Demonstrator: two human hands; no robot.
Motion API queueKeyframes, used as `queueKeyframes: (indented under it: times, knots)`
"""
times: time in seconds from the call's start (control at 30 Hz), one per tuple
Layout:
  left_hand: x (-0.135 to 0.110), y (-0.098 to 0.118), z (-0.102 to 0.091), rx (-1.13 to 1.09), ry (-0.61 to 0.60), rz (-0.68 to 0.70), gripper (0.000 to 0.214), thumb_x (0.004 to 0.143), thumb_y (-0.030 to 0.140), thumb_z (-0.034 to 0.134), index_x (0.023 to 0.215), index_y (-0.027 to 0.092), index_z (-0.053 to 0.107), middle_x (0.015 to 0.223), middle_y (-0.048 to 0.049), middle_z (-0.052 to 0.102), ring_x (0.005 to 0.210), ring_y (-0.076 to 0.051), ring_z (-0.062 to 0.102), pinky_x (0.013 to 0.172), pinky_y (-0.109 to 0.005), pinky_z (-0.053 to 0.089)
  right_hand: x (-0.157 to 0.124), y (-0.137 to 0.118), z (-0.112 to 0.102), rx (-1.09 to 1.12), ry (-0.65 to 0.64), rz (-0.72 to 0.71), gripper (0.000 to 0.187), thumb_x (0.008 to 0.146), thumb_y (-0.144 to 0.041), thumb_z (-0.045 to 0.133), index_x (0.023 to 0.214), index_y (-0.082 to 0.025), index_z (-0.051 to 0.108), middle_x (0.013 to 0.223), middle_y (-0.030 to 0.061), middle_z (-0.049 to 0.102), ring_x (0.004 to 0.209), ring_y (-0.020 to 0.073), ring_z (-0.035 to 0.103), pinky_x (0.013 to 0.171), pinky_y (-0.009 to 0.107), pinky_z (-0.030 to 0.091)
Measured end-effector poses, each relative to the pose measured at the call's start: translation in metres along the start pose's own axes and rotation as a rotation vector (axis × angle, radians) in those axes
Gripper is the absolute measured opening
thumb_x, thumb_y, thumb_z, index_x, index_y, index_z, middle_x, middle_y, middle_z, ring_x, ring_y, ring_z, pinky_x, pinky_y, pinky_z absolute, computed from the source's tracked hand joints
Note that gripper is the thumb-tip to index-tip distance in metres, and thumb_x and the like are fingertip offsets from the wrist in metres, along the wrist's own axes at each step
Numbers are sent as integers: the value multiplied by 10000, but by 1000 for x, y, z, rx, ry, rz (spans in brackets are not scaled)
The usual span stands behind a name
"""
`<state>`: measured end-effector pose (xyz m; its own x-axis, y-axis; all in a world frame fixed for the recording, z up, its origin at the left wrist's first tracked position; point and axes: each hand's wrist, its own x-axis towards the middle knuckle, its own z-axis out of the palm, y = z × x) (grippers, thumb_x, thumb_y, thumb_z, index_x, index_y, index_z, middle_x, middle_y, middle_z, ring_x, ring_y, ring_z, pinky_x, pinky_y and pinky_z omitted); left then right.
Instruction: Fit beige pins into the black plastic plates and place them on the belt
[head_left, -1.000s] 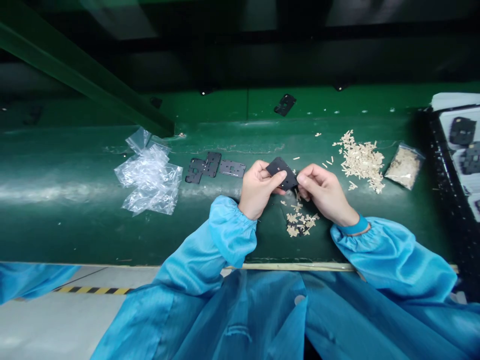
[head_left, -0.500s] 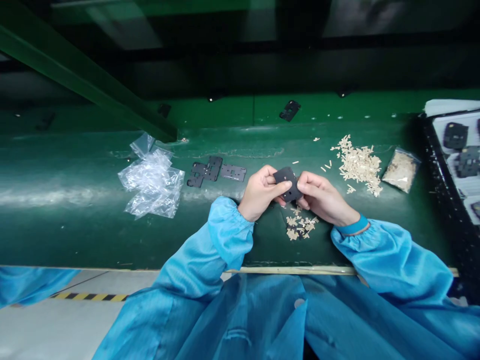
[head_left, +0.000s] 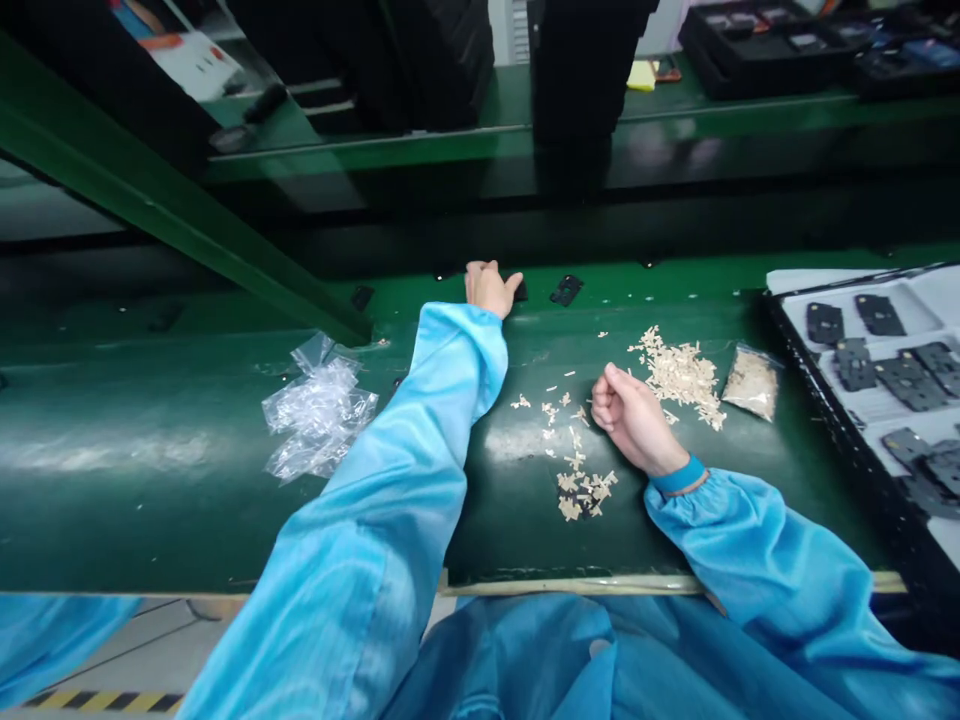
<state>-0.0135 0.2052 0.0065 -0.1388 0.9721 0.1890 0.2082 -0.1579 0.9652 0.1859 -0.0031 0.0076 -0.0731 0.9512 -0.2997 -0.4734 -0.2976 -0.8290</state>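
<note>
From the head camera, the green worktop carries a crumpled heap of clear plastic bags at the left, a loose pile of tan slivers right of centre, and a small clear pouch of the same slivers just beside the pile. A smaller scatter of slivers lies nearer the body. At the right edge sits a black tray holding several dark flat plates on white liners. A slanted green beam crosses the far left, and the left sleeve covers the middle of the worktop. On the far green ledge a black part shows only as a small dark edge beside the thumb, the rest hidden under the fingers. A second flat black plate lies just to its right, apart from it. The left hand is stretched far forward, fingers bent down over the black part; whether it grips it I cannot tell. The right hand rests on the worktop near the tan pile, curled into a loose fist.
</note>
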Motion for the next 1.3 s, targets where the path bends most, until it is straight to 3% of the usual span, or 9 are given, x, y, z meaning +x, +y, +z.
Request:
queueKeyframes:
  times: [0.1, 0.23, 0.33, 0.5, 0.6, 0.73, 0.83, 0.97, 1.3]
  knots:
    - [-8, 3, 34, 220, -28, 86, 243, 782, 113, 810, 862, 149, 584, 1074, -93, 580, 1259, -262, 454, 1192, -445, 272, 2, 0, -2, -15, 12, -4, 431, 870, -574, 739, 720, -204, 576, 627, -47, 457, 461, 81, 359, 432, 245, 273]
    - [-30, 10, 89, 426, -272, 70, 286, 720, 78, 838, 863, 123, 595, 1160, -181, 614, 1345, -396, 467, 1163, -536, 332, 3, -3, -5, -12, 26, -14, 428, 855, -563, 762, 712, -204, 578, 606, -51, 460, 451, 78, 367, 425, 239, 280]
    - [-22, 18, 105, 517, -368, 81, 116, 805, 16, 714, 858, 63, 622, 1115, -202, 641, 1370, -446, 481, 1162, -612, 313, 5, -6, -8, -1, 35, -36, 416, 856, -548, 768, 710, -201, 592, 588, -49, 476, 439, 76, 382, 418, 237, 275]
    - [-18, 33, 66, 559, -342, 34, 62, 882, 83, 656, 941, 87, 675, 1017, -126, 682, 1264, -325, 597, 1153, -530, 385, 2, -13, -11, -279, -15, -30, 440, 856, -589, 751, 721, -192, 619, 572, -47, 516, 440, 73, 380, 424, 240, 270]
    - [-58, 39, 29, 296, -392, -46, 53, 877, 136, 673, 922, 148, 648, 849, -46, 698, 913, -207, 712, 902, -366, 581, -4, -20, -14, -686, -250, -12, 393, 850, -548, 764, 760, -175, 680, 613, -25, 588, 509, 89, 438, 485, 243, 328]
    - [-134, 41, -8, -217, -463, -409, 187, 888, 281, 698, 941, 193, 542, 792, -23, 710, 653, -157, 713, 520, -216, 536, -12, -26, -14, -1071, -575, -35, 147, 862, -340, 751, 814, -203, 734, 690, -13, 653, 596, 123, 524, 581, 257, 389]
    - [-173, 37, -24, -314, -475, -477, 259, 931, 394, 651, 984, 208, 479, 853, -54, 753, 532, -123, 664, 394, -171, 423, -20, -26, -6, -1301, -593, -107, 39, 838, -210, 751, 836, -221, 714, 761, -6, 669, 645, 136, 546, 623, 268, 379]
    - [-190, 31, -34, -359, -515, -482, 291, 947, 435, 632, 1039, 211, 471, 827, -47, 764, 615, -127, 704, 509, -190, 536, -33, -24, 7, -1577, -565, -114, 55, 890, -198, 692, 849, -225, 666, 843, 28, 683, 690, 165, 558, 613, 295, 321]
    - [-192, 40, -36, -261, -499, -375, 360, 892, 291, 683, 1219, 187, 576, 861, -48, 735, 564, -86, 597, 437, -167, 428, -22, -35, -6, -1374, -572, -73, 97, 931, -300, 668, 876, -222, 686, 776, 8, 663, 658, 156, 575, 636, 289, 386]
